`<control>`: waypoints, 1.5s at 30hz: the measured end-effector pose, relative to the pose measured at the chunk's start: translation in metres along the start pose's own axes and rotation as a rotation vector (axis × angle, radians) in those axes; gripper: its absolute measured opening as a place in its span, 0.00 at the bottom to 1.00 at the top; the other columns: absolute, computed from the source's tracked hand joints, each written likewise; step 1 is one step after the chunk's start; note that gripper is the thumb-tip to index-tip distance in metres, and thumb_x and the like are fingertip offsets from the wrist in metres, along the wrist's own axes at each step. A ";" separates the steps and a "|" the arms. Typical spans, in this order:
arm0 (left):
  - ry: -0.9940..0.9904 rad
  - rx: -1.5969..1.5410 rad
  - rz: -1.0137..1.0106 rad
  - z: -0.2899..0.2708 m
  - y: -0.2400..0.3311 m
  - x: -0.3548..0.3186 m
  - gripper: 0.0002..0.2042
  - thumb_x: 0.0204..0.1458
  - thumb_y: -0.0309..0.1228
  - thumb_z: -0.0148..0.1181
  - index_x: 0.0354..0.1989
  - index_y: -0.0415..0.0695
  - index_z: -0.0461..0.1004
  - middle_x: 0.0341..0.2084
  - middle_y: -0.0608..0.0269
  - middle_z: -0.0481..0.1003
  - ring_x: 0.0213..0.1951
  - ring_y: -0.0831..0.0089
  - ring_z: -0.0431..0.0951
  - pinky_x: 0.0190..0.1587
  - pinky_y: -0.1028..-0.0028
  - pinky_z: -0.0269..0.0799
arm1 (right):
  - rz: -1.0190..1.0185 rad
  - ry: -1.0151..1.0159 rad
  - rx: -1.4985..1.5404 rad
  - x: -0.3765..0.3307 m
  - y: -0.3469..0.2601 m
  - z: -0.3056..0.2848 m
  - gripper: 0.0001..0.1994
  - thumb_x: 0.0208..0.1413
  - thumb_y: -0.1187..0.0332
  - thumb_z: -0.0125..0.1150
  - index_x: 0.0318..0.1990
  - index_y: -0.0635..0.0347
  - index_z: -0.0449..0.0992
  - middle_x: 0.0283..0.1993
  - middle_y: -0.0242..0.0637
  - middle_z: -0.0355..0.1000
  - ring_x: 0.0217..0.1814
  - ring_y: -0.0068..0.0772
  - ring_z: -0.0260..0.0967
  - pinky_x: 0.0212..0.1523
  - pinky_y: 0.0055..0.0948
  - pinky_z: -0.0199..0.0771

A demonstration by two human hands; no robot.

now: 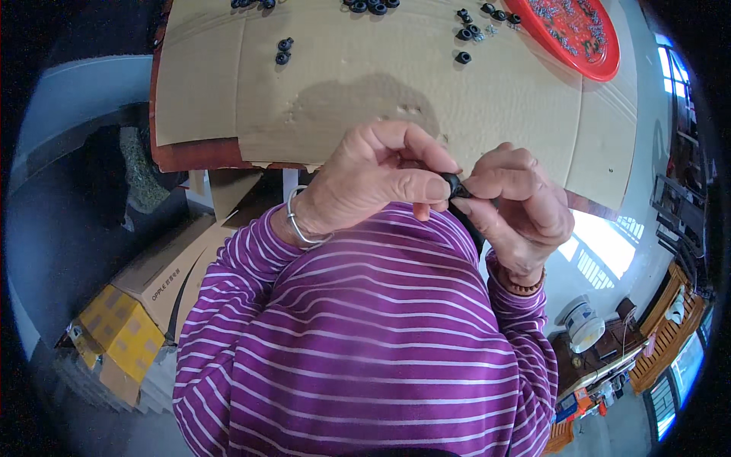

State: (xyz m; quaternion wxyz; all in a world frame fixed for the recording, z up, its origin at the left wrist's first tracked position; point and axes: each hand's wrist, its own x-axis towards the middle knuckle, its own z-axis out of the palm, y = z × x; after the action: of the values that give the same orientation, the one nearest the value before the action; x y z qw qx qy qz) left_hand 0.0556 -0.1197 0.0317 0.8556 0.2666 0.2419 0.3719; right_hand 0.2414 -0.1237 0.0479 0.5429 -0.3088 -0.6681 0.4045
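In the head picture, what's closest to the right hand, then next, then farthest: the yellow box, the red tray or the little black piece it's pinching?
1. Black piece: in the right hand, at its left side.
2. Red tray: upper right.
3. Yellow box: lower left.

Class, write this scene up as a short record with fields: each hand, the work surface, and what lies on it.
Left hand: pinching a small black part
Right hand: thumb and finger gripping the same part's other side
Work surface: cardboard
Loose black parts: scattered groups toward the far side
Red tray: far right, holding small silvery pieces
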 end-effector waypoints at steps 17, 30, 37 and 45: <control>-0.103 0.248 -0.146 -0.002 0.020 -0.007 0.27 0.40 0.17 0.64 0.49 0.33 0.58 0.26 0.57 0.72 0.28 0.76 0.75 0.32 0.80 0.75 | 0.165 -0.510 0.155 0.015 0.002 -0.007 0.11 0.32 0.72 0.71 0.25 0.65 0.75 0.25 0.37 0.70 0.27 0.30 0.69 0.27 0.28 0.66; -0.255 0.120 -0.342 0.008 0.031 -0.052 0.25 0.38 0.16 0.66 0.42 0.40 0.56 0.33 0.61 0.70 0.35 0.78 0.73 0.33 0.77 0.74 | 0.355 -0.723 0.294 0.024 -0.040 0.025 0.05 0.39 0.75 0.67 0.26 0.62 0.77 0.26 0.38 0.71 0.29 0.34 0.71 0.30 0.27 0.69; 0.375 0.911 0.424 -0.045 0.071 -0.017 0.09 0.42 0.18 0.59 0.33 0.38 0.71 0.29 0.63 0.71 0.31 0.75 0.73 0.36 0.76 0.71 | 0.455 -0.224 0.029 0.048 0.023 0.038 0.12 0.42 0.74 0.65 0.35 0.63 0.71 0.28 0.30 0.65 0.27 0.19 0.60 0.27 0.20 0.61; 0.677 1.723 0.745 -0.129 0.109 0.035 0.07 0.39 0.17 0.59 0.28 0.41 0.72 0.31 0.61 0.73 0.38 0.67 0.72 0.42 0.73 0.67 | 0.221 0.196 -0.693 0.091 0.098 -0.026 0.07 0.48 0.77 0.57 0.37 0.62 0.73 0.27 0.34 0.64 0.26 0.24 0.63 0.27 0.22 0.63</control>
State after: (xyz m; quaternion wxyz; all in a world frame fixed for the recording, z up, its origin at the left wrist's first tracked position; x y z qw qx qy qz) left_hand -0.0575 0.0058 -0.0019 0.0850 0.7352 0.5612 0.3706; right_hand 0.2438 0.0064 0.0077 0.4205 -0.5816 -0.6729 0.1793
